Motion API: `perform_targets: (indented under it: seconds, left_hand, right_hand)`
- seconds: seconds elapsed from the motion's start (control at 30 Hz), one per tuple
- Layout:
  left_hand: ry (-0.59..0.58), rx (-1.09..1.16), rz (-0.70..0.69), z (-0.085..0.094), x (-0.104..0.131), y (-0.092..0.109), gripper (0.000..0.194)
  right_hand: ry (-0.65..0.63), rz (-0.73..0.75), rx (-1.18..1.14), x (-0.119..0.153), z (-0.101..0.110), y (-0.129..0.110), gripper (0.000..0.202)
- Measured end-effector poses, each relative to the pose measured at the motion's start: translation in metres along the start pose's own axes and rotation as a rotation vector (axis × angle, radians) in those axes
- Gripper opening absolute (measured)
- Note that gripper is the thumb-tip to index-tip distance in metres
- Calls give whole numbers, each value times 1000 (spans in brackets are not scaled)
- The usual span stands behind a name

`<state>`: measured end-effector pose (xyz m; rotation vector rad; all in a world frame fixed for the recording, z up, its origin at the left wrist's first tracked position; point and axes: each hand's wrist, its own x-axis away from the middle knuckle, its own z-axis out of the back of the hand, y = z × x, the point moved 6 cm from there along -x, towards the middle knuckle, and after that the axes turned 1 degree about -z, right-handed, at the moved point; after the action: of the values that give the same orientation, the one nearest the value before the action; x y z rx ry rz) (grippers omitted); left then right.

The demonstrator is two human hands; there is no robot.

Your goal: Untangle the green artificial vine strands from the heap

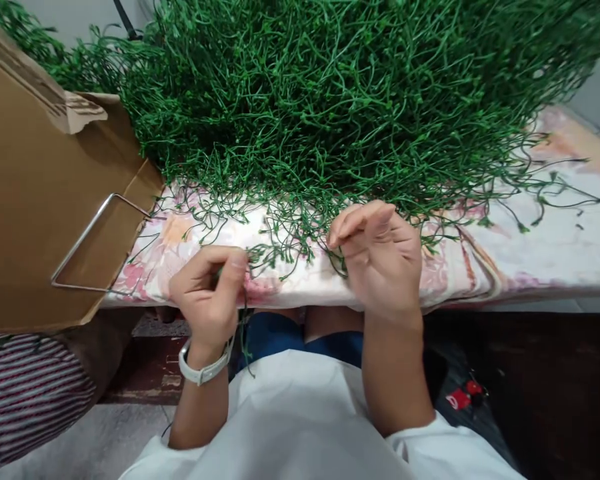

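A big heap of thin green artificial plant stems (320, 100) with small forked tips fills the back of the table. At the heap's front edge, my left hand (210, 287), with a pale band on its wrist, pinches a green stem (245, 340) between thumb and fingers; its lower end dangles below the table edge. My right hand (377, 257) is raised over loose stems just in front of the heap, palm showing, fingers loosely bent and apart. Nothing shows in its palm, though some of its outline is blurred by motion.
On the left a cardboard box (40, 180) stands against the heap, with a bent metal wire frame (83, 233) beside it. A floral cloth (545, 260) covers the table. Another person's striped clothing (30, 393) shows at lower left. A red object (460, 398) lies at lower right.
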<state>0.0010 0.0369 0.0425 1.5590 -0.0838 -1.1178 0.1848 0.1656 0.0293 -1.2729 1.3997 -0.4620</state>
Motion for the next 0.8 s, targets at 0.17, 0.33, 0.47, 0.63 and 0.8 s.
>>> perform_targets:
  seconds: [0.17, 0.33, 0.47, 0.63, 0.8]
  left_hand:
    - [-102, -12, -192, -36, 0, 31, 9]
    - [-200, 29, -244, -56, 3, 38, 5]
    - [-203, 41, -238, -57, 4, 35, 6]
    - [-160, 3, -196, -54, 4, 33, 14]
    - [-81, -110, -249, -39, -1, 32, 13]
  right_hand:
    - [-123, -9, -8, 7, -3, 1, 39]
    - [-241, -12, -53, 11, -8, -1, 36]
    - [-307, 6, -82, 12, -12, -7, 39]
    - [-417, 55, -7, 15, -19, -12, 41]
    - [-458, 182, 10, 15, -18, -17, 30]
